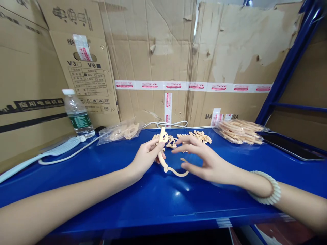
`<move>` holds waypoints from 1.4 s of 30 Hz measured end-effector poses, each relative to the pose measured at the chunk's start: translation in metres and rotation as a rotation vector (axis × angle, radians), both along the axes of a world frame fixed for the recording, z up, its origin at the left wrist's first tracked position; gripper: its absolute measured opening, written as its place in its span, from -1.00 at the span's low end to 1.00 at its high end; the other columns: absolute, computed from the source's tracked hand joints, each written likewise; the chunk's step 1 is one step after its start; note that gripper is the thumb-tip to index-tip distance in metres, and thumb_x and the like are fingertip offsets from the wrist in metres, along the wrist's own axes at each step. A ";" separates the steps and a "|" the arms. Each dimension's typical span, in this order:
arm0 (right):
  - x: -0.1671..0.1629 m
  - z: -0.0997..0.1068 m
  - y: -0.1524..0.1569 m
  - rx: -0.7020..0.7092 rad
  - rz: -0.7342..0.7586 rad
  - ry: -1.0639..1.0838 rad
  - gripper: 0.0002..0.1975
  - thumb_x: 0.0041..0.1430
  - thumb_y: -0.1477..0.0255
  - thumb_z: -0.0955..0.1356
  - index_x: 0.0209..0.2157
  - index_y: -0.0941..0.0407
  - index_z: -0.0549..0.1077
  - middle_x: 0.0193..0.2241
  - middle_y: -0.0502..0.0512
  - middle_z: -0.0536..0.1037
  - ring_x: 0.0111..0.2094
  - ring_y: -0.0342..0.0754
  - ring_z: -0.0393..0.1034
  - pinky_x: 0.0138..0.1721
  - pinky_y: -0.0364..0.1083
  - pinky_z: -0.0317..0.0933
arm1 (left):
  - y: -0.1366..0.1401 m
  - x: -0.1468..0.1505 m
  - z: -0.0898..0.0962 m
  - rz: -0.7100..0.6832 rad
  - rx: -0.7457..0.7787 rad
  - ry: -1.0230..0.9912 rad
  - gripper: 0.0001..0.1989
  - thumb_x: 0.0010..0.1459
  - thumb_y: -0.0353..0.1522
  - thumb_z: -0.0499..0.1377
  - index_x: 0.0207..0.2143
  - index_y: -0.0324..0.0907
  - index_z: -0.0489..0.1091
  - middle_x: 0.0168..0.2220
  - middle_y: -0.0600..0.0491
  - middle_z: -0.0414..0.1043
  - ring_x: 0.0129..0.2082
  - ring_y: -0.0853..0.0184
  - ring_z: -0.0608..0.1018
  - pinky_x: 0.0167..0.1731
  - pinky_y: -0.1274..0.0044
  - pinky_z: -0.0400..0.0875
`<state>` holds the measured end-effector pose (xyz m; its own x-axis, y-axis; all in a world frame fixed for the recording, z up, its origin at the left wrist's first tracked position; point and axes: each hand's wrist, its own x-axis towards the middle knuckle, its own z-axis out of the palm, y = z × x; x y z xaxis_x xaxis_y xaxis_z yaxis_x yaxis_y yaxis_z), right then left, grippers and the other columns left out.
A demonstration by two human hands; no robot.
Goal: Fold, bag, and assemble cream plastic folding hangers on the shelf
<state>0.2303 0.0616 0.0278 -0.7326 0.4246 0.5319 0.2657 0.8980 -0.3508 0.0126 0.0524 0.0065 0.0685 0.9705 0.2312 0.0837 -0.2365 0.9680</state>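
Note:
My left hand (pixel 145 156) is closed on a beige, curved, tube-like piece (pixel 162 158), held tilted above the blue table. A thin beige curved strip (pixel 176 174) extends from the piece's lower end toward my right hand. My right hand (pixel 211 161) is open, with thumb and fingers spread close to the strip. The strip passes behind my right thumb, and I cannot tell whether they touch. Just beyond both hands lie several small beige parts (pixel 200 136), some curved, partly hidden by my fingers.
A clear bag of beige pieces (pixel 122 132) lies at back left, another bag (pixel 238 131) at back right beside a dark flat device (pixel 293 146). A water bottle (pixel 79 115), light-blue hairbrush (pixel 61 148) and white cable (pixel 68 158) occupy the left. Cardboard (pixel 153 58) walls the back.

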 end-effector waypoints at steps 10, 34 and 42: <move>-0.001 -0.001 0.015 -0.675 0.175 0.194 -0.63 0.16 0.38 0.38 0.03 0.04 0.43 0.05 0.13 0.46 0.12 0.02 0.29 0.14 0.09 0.17 | -0.001 -0.002 -0.007 -0.044 0.236 0.273 -0.70 0.18 -0.18 0.15 -0.21 -0.21 0.51 -0.44 0.06 0.49 -0.47 0.37 0.49 -0.45 0.59 0.34; -0.006 -0.010 0.011 -0.994 0.124 0.009 -0.66 0.22 0.17 0.29 -0.33 0.21 0.41 -0.72 -0.10 0.41 -0.83 -0.28 0.17 -0.77 -0.28 -0.03 | -0.006 -0.009 -0.001 0.122 1.279 1.408 -0.74 0.32 -0.41 -0.06 -0.40 -0.22 0.33 -0.56 0.10 0.40 -0.62 0.38 0.45 -0.66 0.55 0.10; -0.009 -0.011 -0.006 -0.708 -0.043 0.036 -0.70 0.23 0.21 0.28 -0.44 0.15 0.33 -0.71 -0.11 0.39 -0.81 -0.28 0.17 -0.78 -0.29 -0.01 | -0.010 -0.008 0.002 0.172 1.352 1.438 -0.71 0.34 -0.39 -0.07 -0.46 -0.20 0.26 -0.63 0.14 0.32 -0.70 0.40 0.39 -0.70 0.52 0.00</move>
